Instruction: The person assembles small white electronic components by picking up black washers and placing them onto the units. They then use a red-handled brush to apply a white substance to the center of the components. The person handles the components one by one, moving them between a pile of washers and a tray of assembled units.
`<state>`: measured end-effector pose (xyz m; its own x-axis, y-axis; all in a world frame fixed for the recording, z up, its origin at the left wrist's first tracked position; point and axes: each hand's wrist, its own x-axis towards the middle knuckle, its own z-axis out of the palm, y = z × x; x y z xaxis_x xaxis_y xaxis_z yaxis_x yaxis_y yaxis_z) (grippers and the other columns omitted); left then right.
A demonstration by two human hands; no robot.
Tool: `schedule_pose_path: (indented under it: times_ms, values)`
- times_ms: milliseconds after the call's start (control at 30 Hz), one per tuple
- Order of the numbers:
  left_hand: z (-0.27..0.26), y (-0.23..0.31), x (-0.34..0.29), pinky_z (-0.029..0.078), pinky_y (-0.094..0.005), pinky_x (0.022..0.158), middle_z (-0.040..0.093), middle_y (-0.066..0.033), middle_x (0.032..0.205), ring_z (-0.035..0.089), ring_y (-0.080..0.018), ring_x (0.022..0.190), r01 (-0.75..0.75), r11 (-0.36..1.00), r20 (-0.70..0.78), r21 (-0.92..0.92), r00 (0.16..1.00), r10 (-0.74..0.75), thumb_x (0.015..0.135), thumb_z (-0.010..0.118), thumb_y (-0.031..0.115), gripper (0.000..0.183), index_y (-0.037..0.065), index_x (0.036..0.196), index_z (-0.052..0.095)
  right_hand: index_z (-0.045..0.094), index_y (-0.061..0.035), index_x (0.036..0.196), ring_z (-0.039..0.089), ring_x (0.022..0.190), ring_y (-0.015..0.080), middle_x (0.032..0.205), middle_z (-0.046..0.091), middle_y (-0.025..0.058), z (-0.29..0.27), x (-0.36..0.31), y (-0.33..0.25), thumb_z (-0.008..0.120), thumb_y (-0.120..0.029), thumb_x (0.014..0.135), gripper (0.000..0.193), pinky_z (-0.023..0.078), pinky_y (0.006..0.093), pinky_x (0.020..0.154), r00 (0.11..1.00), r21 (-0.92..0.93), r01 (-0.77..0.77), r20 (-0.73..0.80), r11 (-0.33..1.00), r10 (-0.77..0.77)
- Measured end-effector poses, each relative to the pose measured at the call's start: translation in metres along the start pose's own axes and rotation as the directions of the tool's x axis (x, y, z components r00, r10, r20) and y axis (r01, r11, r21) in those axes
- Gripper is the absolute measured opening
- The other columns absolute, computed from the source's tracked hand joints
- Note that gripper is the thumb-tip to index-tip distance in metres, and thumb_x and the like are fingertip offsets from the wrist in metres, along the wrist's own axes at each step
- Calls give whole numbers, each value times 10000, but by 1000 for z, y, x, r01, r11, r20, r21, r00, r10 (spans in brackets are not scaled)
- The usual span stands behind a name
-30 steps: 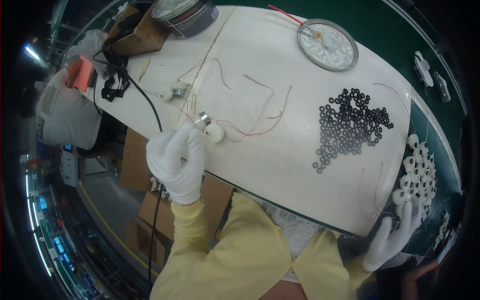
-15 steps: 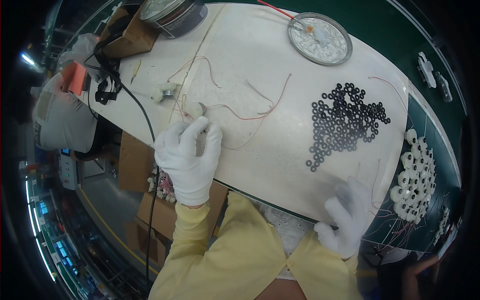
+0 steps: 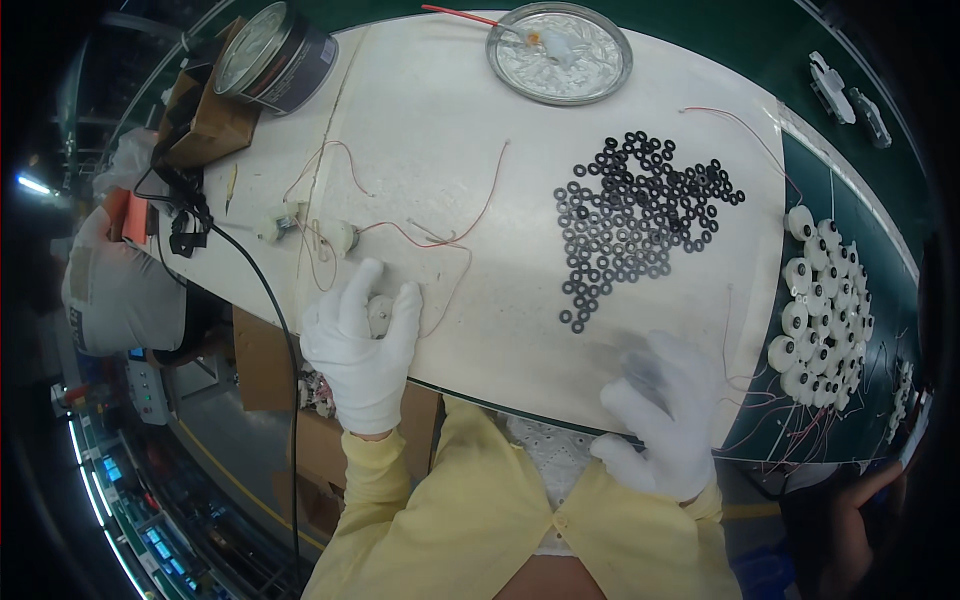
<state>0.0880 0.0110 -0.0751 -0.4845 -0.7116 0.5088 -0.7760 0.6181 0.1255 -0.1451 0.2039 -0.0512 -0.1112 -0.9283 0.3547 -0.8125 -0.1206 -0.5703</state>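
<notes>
Between the thumb and fingers of my left hand [image 3: 358,350] sits a small white round part [image 3: 380,314], largely covered by the glove. A thin pinkish wire runs up the table beside it. Just beyond my fingertips lies a white round motor-like part [image 3: 342,238] with a red wire. A second such part [image 3: 275,222] is further left. My right hand [image 3: 660,420], also in a white glove, hovers over the near right table edge. Motion smears its fingers, and whether they hold anything cannot be made out.
Many small black rings [image 3: 640,215] are spread right of centre. A foil-lined round tray [image 3: 560,85] with a red-handled brush is at the back, a tin [image 3: 275,60] at the back left. White round parts [image 3: 822,310] with black centres cluster on the green surface at right. A black cable [image 3: 265,270] hangs at left.
The whole view has shifted, so table things sit further left. Relative to the motor-like parts, my left hand has moved right, and the white part in it now shows. My right hand stays blurred.
</notes>
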Motion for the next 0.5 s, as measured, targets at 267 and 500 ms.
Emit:
schedule_pose_path:
  times_ms: [267, 500]
  values:
    - [-21, -3, -15, 445, -357, 751, 506, -57, 830, 479, -202, 733, 239, 765, -68, -599, 936, -345, 885, 638, 96, 76, 23, 897, 619, 683, -180, 1064, 553, 1102, 301, 1059, 663, 40, -5, -1, 3, 727, -427, 676, 462, 406, 417, 816, 999, 25, 38, -6, 999, -38]
    - [-114, -37, 17, 324, -371, 761, 412, -36, 766, 440, -231, 809, 2, -429, 8, -903, 1000, -13, 940, 598, 232, 258, 108, 767, 453, 659, -174, 1133, 570, 1070, 305, 1065, 663, 47, -8, -4, 5, 686, -503, 758, 499, 418, 424, 803, 996, 115, 78, 23, 990, -81]
